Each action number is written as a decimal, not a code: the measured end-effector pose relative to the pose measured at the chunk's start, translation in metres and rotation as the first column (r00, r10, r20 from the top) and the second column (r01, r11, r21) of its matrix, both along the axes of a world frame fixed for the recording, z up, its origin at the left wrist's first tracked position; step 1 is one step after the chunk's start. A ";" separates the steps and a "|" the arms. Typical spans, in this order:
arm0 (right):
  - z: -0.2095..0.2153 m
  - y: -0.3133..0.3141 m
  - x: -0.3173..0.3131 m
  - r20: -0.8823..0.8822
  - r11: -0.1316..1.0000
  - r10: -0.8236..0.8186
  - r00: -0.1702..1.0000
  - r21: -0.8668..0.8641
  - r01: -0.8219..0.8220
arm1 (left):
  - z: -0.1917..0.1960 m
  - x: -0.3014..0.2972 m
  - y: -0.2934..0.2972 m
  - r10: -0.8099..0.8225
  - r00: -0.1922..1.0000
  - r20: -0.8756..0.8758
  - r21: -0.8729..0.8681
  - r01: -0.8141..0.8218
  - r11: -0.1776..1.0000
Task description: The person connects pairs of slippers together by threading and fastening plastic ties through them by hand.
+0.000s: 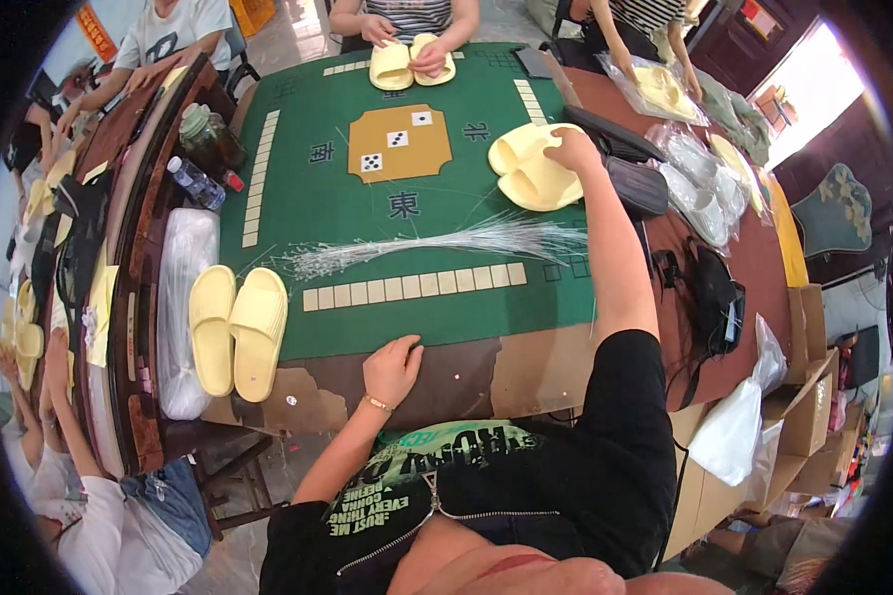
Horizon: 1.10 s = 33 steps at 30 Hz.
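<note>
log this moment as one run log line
right hand: on yellow slippers, grip unclear | left hand: resting at near edge of green mat | nearby: pale strand bundle, another yellow pair at left

I count 3 prs yellow slippers [257,332] on the green-topped tbl [367,335], plus 1 bundle clear strands [417,242], 3 printed dice [397,139], 4 tile rows [415,287], 1 blue-labelled btl [196,184].

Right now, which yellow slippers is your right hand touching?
The slippers at the right edge of the green mahjong mat; the left pair lies untouched; another person's hands hold the far pair.
</note>
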State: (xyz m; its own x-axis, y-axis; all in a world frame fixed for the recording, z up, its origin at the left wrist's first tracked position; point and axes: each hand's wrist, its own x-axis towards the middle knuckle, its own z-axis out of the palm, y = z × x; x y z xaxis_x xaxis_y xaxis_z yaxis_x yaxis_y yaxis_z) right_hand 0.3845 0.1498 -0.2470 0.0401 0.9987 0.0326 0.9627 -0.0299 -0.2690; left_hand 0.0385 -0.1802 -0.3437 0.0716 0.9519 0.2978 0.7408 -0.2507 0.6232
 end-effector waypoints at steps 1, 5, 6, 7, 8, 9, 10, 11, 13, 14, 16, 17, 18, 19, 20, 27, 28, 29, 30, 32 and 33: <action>-0.016 0.017 0.011 -0.022 0.999 0.035 0.999 0.026 -0.035 | 0.001 0.001 0.001 -0.014 1.000 0.009 0.005 0.014 1.000; -0.028 0.033 -0.003 -0.143 0.988 0.031 0.989 -0.147 -0.053 | -0.001 -0.001 0.000 -0.003 1.000 0.030 0.010 0.003 1.000; -0.034 0.035 -0.001 -0.195 0.983 -0.026 0.981 -0.182 -0.010 | -0.002 -0.001 0.000 0.001 1.000 0.031 0.016 -0.001 1.000; -0.038 0.039 0.003 -0.244 0.975 -0.086 0.966 -0.218 0.032 | -0.004 -0.001 0.001 -0.007 0.999 0.045 0.026 0.006 1.000; -0.034 0.037 -0.005 -0.281 0.959 -0.081 0.956 -0.283 -0.002 | -0.006 -0.002 -0.002 0.007 0.998 0.060 0.032 -0.009 0.999; -0.049 0.037 0.009 -0.457 0.971 -0.107 0.883 -0.239 -0.006 | -0.004 -0.001 -0.001 -0.010 0.999 0.054 0.041 0.008 0.999; -0.065 0.036 0.025 -0.618 0.981 -0.124 0.777 -0.194 0.002 | -0.003 0.000 0.002 -0.025 0.998 0.056 0.049 0.023 0.999; -0.047 0.028 -0.001 -0.582 0.977 -0.118 0.805 -0.213 -0.011 | -0.005 -0.001 0.000 0.007 0.998 0.062 0.057 -0.011 0.998; -0.048 0.024 0.004 -0.657 0.988 -0.126 0.743 -0.150 0.035 | -0.005 -0.001 0.000 -0.014 0.998 0.069 0.071 0.009 0.997; -0.050 0.019 0.006 -0.729 0.992 -0.126 0.673 -0.097 0.082 | -0.005 -0.002 0.001 -0.032 0.997 0.064 0.061 0.028 0.998; 0.000 -0.005 -0.024 -0.809 0.980 -0.179 0.560 -0.198 0.027 | -0.004 -0.003 -0.003 -0.004 0.998 0.070 0.046 0.001 0.999; 0.012 -0.017 -0.030 -0.869 0.975 -0.194 0.456 -0.220 -0.004 | 0.001 -0.003 -0.004 0.006 0.993 0.114 -0.001 -0.006 1.000; 0.019 -0.027 -0.038 -0.917 0.976 -0.199 0.347 -0.217 -0.012 | 0.004 -0.004 -0.003 0.018 0.987 0.157 -0.047 -0.011 0.999; 0.033 -0.043 -0.049 -0.938 0.970 -0.218 0.270 -0.239 -0.045 | 0.002 -0.007 -0.002 0.029 0.973 0.227 -0.081 -0.011 0.997; 0.050 -0.061 -0.060 -0.952 0.963 -0.238 0.195 -0.257 -0.083 | 0.003 -0.008 0.002 0.043 0.946 0.323 -0.114 -0.007 0.993; 0.083 -0.197 -0.131 -0.975 0.934 -0.205 -0.089 -0.167 -0.316 | 0.073 -0.018 0.035 -0.050 0.717 0.695 0.027 0.043 0.999; 0.077 -0.216 -0.136 -0.980 0.914 -0.197 -0.034 -0.171 -0.368 | 0.077 -0.022 0.041 -0.074 0.699 0.711 0.053 0.051 0.997; 0.083 -0.237 -0.148 -0.976 0.875 -0.208 0.063 -0.214 -0.434 | 0.074 -0.026 0.048 -0.090 0.660 0.746 0.091 0.032 0.995; 0.071 -0.247 -0.142 -0.950 0.801 -0.205 0.237 -0.301 -0.517 | 0.072 -0.032 0.055 -0.029 0.768 0.640 0.044 0.001 0.999; 0.054 -0.259 -0.140 -0.858 0.683 -0.155 0.489 -0.451 -0.574 | 0.045 -0.049 0.064 0.111 0.917 0.384 -0.029 -0.108 0.994; 0.035 -0.261 -0.132 -0.828 0.676 -0.147 0.541 -0.483 -0.557 | 0.035 -0.055 0.065 0.120 0.929 0.350 -0.030 -0.117 0.993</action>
